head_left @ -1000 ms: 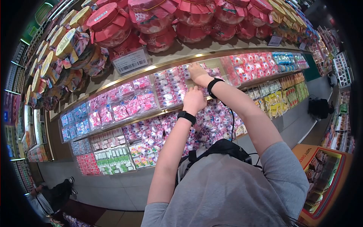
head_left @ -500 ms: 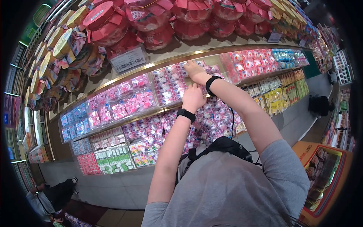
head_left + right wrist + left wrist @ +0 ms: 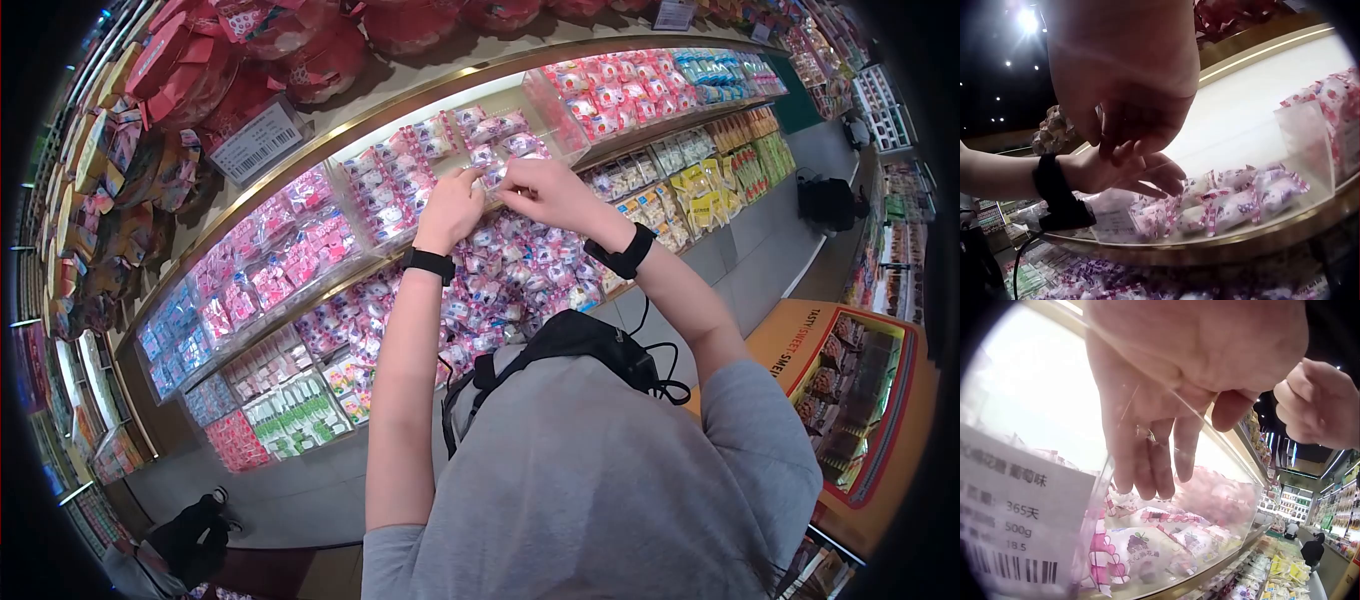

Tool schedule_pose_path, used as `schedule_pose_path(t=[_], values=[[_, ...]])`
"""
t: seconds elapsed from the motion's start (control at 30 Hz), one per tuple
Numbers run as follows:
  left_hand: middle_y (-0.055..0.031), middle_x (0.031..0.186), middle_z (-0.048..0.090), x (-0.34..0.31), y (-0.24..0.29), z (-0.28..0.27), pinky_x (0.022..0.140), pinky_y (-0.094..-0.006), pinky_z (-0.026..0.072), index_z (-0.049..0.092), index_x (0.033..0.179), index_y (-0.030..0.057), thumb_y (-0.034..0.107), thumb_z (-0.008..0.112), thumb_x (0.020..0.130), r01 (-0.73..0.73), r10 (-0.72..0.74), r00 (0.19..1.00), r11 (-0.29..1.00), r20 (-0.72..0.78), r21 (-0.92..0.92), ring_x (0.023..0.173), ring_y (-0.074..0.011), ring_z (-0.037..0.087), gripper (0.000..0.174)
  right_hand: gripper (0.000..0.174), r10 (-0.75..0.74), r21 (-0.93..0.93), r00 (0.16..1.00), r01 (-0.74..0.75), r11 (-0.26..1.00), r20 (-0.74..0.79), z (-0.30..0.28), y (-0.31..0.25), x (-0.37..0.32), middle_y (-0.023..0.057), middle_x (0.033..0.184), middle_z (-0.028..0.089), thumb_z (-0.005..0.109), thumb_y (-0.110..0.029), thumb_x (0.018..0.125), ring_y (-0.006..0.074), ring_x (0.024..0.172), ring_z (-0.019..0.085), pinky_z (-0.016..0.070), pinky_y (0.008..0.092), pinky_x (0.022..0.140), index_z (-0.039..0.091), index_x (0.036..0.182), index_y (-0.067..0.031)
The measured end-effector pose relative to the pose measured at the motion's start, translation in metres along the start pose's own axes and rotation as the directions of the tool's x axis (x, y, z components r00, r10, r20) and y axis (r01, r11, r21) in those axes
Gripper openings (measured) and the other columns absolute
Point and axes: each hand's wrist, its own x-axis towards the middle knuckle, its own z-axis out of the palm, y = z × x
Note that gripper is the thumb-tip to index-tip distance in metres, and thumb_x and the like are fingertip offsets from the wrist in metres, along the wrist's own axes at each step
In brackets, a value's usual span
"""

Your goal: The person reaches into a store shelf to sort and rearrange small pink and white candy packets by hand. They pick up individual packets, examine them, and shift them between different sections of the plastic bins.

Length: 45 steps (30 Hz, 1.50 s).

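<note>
My left hand (image 3: 452, 208) is at the front of a clear-walled bin (image 3: 1100, 506) of small wrapped marshmallows (image 3: 1141, 547) printed with grapes. In the left wrist view its fingers (image 3: 1144, 459) reach down nearly straight over the packets, nothing gripped between them. To its right, my right hand (image 3: 545, 190) is raised over the bin's front edge. Its fingers are curled inward and no packet shows in them, as the right wrist view shows the hand (image 3: 1129, 94) from behind. The two hands overlap in that view. Loose packets (image 3: 500, 130) lie beyond the hands in the bin.
Neighbouring bins hold pink packets (image 3: 270, 245) to the left and strawberry-printed packets (image 3: 620, 85) to the right. Below lies a lower tier of purple-white packets (image 3: 470, 290). Red-wrapped jars (image 3: 330, 65) and a price card (image 3: 255, 140) line the ledge above.
My right hand has drawn back from deep in the bin to its front edge, fingers now curled. The left hand has shifted left along the front. The head view has swung, moving the shelf up.
</note>
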Motion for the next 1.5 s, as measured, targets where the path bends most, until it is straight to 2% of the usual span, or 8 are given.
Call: schedule_pose_path(t=[0.07,0.57,0.9,1.23,1.33,1.37,1.43,1.5], values=[[-0.0232,0.09,0.054,-0.001,0.002,-0.001,0.08,-0.0409,0.0411,0.056,0.096,-0.0029,0.015,0.04,0.076,-0.005,0.005,1.0,1.0,0.013,0.01,0.088,-0.0367,0.052,0.031,0.013,0.057,-0.001,0.962,-0.059,0.998,0.268,0.025,0.013,-0.04,0.0082,0.074,0.055,0.06,-0.014,0.072,0.0235,0.069,0.056,0.0442,0.0332,0.06,0.057,0.078,-0.0035],[-0.0203,0.09,0.056,-0.002,0.003,-0.003,0.081,-0.0396,0.0405,0.056,0.093,-0.0034,0.014,0.035,0.076,-0.002,0.0,0.999,0.999,0.035,0.045,0.087,-0.0346,0.053,0.032,0.026,0.44,-0.387,0.871,-0.337,0.858,0.217,0.133,0.103,-0.092,0.0111,0.092,0.058,0.063,-0.018,0.066,0.03,0.093,0.052,0.0416,0.038,0.081,0.059,0.089,-0.0072],[-0.0203,0.079,0.049,0.001,0.001,-0.002,0.073,-0.0422,0.0377,0.047,0.079,-0.0033,0.007,0.037,0.076,0.049,-0.065,0.98,0.995,-0.187,-0.089,0.078,-0.0366,0.047,0.015,0.016,0.255,0.185,0.945,-0.293,0.938,0.204,0.001,0.034,-0.04,0.0107,0.067,0.06,0.063,-0.012,0.07,0.0185,0.064,0.059,0.0445,0.0301,0.058,0.059,0.082,-0.0022],[-0.0174,0.087,0.039,-0.013,0.004,-0.004,0.077,-0.0353,0.0347,0.04,0.089,-0.0046,0.002,0.04,0.074,0.02,-0.174,0.792,0.965,-0.585,-0.261,0.082,-0.0298,0.041,0.016,0.017,0.616,0.175,0.664,-0.728,0.663,0.425,-0.032,0.071,0.096,0.0049,0.065,0.058,0.067,-0.006,0.067,0.0124,0.057,0.055,0.0452,0.0264,0.048,0.059,0.08,0.0011],[-0.0171,0.09,0.044,-0.018,0.008,-0.02,0.079,-0.0361,0.0356,0.044,0.091,-0.0039,0.003,0.041,0.076,0.063,-0.147,0.833,0.983,-0.533,-0.174,0.087,-0.0301,0.043,0.017,0.017,0.245,0.53,0.883,-0.441,0.724,0.4,-0.012,0.094,0.108,0.0067,0.059,0.056,0.064,-0.003,0.069,0.0169,0.052,0.055,0.0485,0.0279,0.051,0.057,0.082,0.0048],[-0.0169,0.091,0.045,-0.02,0.006,-0.024,0.08,-0.0368,0.0359,0.046,0.091,-0.0034,0.004,0.041,0.076,0.079,-0.094,0.856,0.996,-0.509,-0.05,0.089,-0.0301,0.044,0.017,0.018,0.516,0.416,0.715,-0.696,0.585,0.471,0.03,0.145,0.123,0.0146,0.076,0.06,0.059,-0.003,0.073,0.0194,0.057,0.061,0.0516,0.0273,0.049,0.053,0.087,0.0064],[-0.0173,0.094,0.05,-0.021,0.001,-0.03,0.082,-0.0389,0.0366,0.051,0.093,-0.0025,0.006,0.042,0.077,0.098,-0.122,0.868,0.992,-0.481,-0.074,0.091,-0.0313,0.047,0.02,0.012,0.351,0.046,0.756,-0.448,0.893,0.553,0.048,0.166,0.144,0.0152,0.074,0.061,0.058,-0.003,0.074,0.0196,0.06,0.063,0.053,0.0272,0.052,0.055,0.082,0.0055],[-0.0172,0.097,0.054,-0.021,-0.003,-0.034,0.082,-0.0392,0.0372,0.055,0.095,-0.0007,0.011,0.043,0.079,0.194,-0.144,0.935,0.972,-0.324,0.13,0.092,-0.0317,0.049,0.023,0.011,0.467,0.003,0.677,-0.57,0.822,0.569,0.051,0.135,0.148,0.0151,0.075,0.062,0.057,-0.004,0.075,0.02,0.061,0.063,0.0528,0.027,0.053,0.057,0.082,0.0052]])
